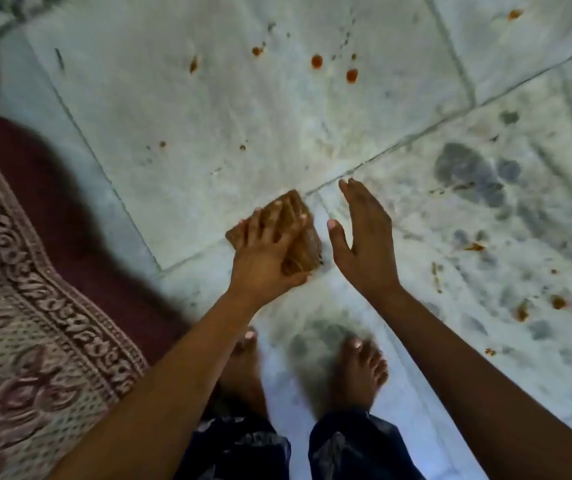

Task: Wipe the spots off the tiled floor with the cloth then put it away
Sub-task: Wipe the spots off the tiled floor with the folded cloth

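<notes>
Risk: the brown folded cloth, likely already soiled, may smear rather than lift; the patterned rug at nine o'clock could catch it. Left hand grips the cloth, fingers curled over it. Right hand open, fingers straight, empty. Orange spots at twelve o'clock remain on the tiled floor.

I see a pale marble-like tiled floor with dark grout lines and grey smudges, and a patterned maroon-bordered rug on my left.
</notes>
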`<state>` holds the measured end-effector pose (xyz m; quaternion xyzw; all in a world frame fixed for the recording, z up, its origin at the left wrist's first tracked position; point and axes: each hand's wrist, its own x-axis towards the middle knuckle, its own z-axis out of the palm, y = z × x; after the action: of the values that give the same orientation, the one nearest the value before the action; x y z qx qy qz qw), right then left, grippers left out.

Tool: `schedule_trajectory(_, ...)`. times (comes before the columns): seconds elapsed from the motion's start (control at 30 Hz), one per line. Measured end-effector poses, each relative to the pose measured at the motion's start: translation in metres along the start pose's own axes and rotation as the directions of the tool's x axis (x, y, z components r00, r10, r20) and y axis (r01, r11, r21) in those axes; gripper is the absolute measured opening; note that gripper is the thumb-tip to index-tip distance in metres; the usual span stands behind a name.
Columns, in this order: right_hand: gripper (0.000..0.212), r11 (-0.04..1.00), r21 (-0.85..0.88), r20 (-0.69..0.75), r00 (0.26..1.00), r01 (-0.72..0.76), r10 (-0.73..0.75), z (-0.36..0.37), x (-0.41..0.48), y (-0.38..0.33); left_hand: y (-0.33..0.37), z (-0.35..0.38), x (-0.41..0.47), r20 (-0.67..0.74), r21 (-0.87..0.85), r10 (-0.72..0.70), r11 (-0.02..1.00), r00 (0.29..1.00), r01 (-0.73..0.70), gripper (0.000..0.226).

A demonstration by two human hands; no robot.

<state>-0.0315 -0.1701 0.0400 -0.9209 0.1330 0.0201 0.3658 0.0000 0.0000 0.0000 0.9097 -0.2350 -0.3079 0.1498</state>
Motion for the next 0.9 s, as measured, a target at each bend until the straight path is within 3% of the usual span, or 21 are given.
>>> schedule_trajectory(0.13, 0.052, 0.999, -0.028, 0.006, 1.0, 0.02, -0.02, 0.029, 0.021, 0.037, -0.009, 0.032, 0.023, -0.15, 0.215, 0.072, 0.976, 0.986, -0.038, 0.087)
schedule_trajectory(0.27, 0.052, 0.995, -0.031, -0.029, 0.995, 0.092, -0.093, 0.041, 0.04, 0.05, -0.021, 0.03, 0.038, -0.274, 0.23, 0.121, 0.972, 0.954, -0.058, 0.065)
schedule_trajectory(0.5, 0.055, 0.981, -0.019, -0.061, 0.979, 0.195, -0.196, 0.046, 0.061, 0.04, -0.034, -0.013, 0.044, -0.451, -0.204, -0.134, 0.978, 0.882, 0.044, 0.062)
schedule_trajectory(0.6, 0.058, 0.975, -0.031, -0.094, 0.97, 0.222, -0.224, 0.049, 0.057, 0.032, -0.046, -0.036, 0.032, -0.522, -0.234, -0.162, 0.971, 0.837, 0.042, 0.067)
schedule_trajectory(0.8, 0.066, 0.96, -0.099, -0.015, 0.964, 0.263, -0.265, 0.055, 0.053, 0.02, -0.094, -0.074, 0.013, -0.567, -0.078, -0.163, 0.986, 0.808, 0.144, 0.067)
schedule_trajectory(0.9, 0.069, 0.958, -0.147, 0.003, 0.969, 0.245, -0.247, 0.057, 0.055, 0.02, -0.122, -0.081, 0.014, -0.584, -0.164, -0.248, 0.969, 0.773, 0.186, 0.069)
